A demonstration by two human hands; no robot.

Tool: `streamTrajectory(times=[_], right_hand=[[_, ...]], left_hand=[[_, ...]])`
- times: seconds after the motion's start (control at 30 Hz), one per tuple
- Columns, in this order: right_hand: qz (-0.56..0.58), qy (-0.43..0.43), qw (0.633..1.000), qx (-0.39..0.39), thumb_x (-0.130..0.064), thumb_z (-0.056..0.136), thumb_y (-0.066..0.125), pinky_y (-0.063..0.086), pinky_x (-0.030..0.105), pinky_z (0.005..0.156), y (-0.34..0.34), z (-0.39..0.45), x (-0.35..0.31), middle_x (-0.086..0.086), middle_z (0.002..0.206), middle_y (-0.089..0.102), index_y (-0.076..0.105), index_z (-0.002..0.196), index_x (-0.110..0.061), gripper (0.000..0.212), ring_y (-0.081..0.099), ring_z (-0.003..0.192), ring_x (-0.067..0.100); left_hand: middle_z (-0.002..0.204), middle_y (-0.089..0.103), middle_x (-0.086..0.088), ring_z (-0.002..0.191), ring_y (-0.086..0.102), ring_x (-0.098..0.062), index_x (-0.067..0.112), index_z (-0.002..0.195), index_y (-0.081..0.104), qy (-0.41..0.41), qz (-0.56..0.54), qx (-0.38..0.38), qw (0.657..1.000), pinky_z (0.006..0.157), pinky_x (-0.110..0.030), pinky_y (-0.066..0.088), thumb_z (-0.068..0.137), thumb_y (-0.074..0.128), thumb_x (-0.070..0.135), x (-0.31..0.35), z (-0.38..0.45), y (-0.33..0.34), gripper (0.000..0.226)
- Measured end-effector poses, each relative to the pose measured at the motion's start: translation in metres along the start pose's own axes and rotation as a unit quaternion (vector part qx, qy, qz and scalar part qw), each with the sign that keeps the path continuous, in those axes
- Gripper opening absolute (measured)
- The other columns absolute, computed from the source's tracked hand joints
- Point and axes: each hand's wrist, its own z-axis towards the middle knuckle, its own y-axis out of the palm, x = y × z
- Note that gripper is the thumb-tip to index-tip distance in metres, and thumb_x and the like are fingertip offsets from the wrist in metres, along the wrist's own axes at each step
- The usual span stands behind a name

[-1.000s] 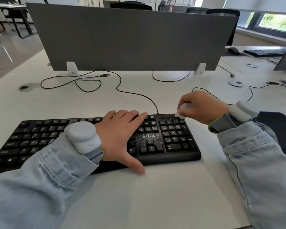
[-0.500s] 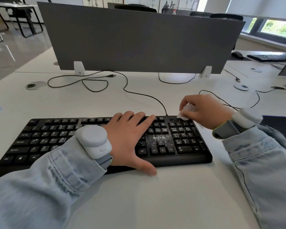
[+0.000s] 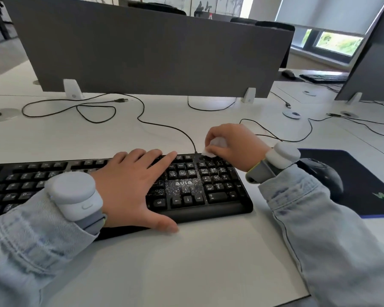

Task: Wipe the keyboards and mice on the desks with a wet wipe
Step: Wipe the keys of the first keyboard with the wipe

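White desk (image 3: 208,262), one keyboard (image 3: 208,187), one wipe (image 3: 211,151)

The keyboard (image 3: 111,187) runs off the left edge, its middle keys hidden under the left hand (image 3: 133,185), while the right sleeve (image 3: 333,235) perhaps half-covers the mouse (image 3: 328,176).

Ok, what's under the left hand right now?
The left hand lies flat on the black keyboard, fingers straight over its middle keys. The keys beneath the palm are covered, so their state cannot be seen.
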Motion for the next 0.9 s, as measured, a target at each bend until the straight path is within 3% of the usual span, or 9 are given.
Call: streamTrajectory(times=[0.07, 0.27, 0.47, 0.67, 0.77, 0.9], right_hand=[[-0.009, 0.002, 1.000, -0.015, -0.033, 0.086, 0.067, 0.035, 0.026, 0.075, 0.003, 0.001, 0.002, -0.008, 0.083, 0.055, 0.069, 0.088, -0.026, 0.007, 0.051, 0.082, 0.012], [-0.008, 0.003, 0.999, 0.037, -0.035, 0.087, 0.066, 0.031, 0.025, 0.071, 0.004, 0.007, -0.004, -0.009, 0.081, 0.052, 0.069, 0.088, -0.029, 0.006, 0.050, 0.081, 0.012], [-0.017, -0.017, 0.999, -0.037, -0.027, 0.084, 0.068, 0.036, 0.023, 0.073, 0.002, 0.009, -0.012, -0.013, 0.080, 0.060, 0.072, 0.089, -0.025, 0.006, 0.053, 0.082, 0.009], [0.012, 0.018, 1.000, -0.001, -0.028, 0.081, 0.069, 0.039, 0.017, 0.062, 0.002, 0.010, -0.011, -0.013, 0.078, 0.063, 0.070, 0.088, -0.025, 0.007, 0.056, 0.076, 0.007], [0.000, -0.022, 0.999, -0.034, -0.028, 0.084, 0.069, 0.033, 0.009, 0.062, 0.004, 0.010, -0.020, -0.019, 0.072, 0.059, 0.072, 0.086, -0.028, 0.004, 0.052, 0.070, 0.000], [-0.015, 0.001, 0.998, -0.061, -0.029, 0.083, 0.070, 0.031, 0.008, 0.060, -0.007, 0.004, -0.010, -0.019, 0.070, 0.058, 0.073, 0.086, -0.030, 0.004, 0.051, 0.070, 0.002]], left_hand=[[0.160, -0.005, 0.014, 0.148, 0.003, -0.017, 0.039, 0.148, -0.034, 0.001, -0.004, -0.003, 1.000, 0.124, -0.040, 0.008, 0.049, 0.027, 0.110, 0.000, 0.000, 0.000, 0.136], [0.160, 0.003, 0.013, 0.145, 0.010, -0.017, 0.037, 0.152, -0.028, 0.002, -0.011, 0.008, 1.000, 0.122, -0.041, 0.015, 0.048, 0.026, 0.110, 0.001, 0.002, 0.000, 0.138], [0.157, 0.009, 0.016, 0.143, 0.014, -0.016, 0.038, 0.152, -0.025, 0.000, -0.020, 0.016, 1.000, 0.121, -0.040, 0.017, 0.043, 0.024, 0.109, 0.001, 0.003, -0.001, 0.140], [0.157, 0.014, 0.015, 0.141, 0.020, -0.017, 0.037, 0.153, -0.023, 0.001, -0.021, 0.020, 1.000, 0.119, -0.040, 0.022, 0.044, 0.027, 0.109, 0.001, 0.006, 0.000, 0.140], [0.157, 0.016, 0.015, 0.140, 0.023, -0.018, 0.037, 0.154, -0.022, 0.001, -0.020, 0.025, 0.999, 0.117, -0.040, 0.024, 0.044, 0.028, 0.109, 0.001, 0.007, -0.001, 0.141], [0.157, 0.016, 0.015, 0.140, 0.023, -0.018, 0.036, 0.154, -0.022, 0.001, -0.016, 0.026, 1.000, 0.117, -0.039, 0.024, 0.042, 0.025, 0.108, 0.001, 0.007, 0.000, 0.141]])
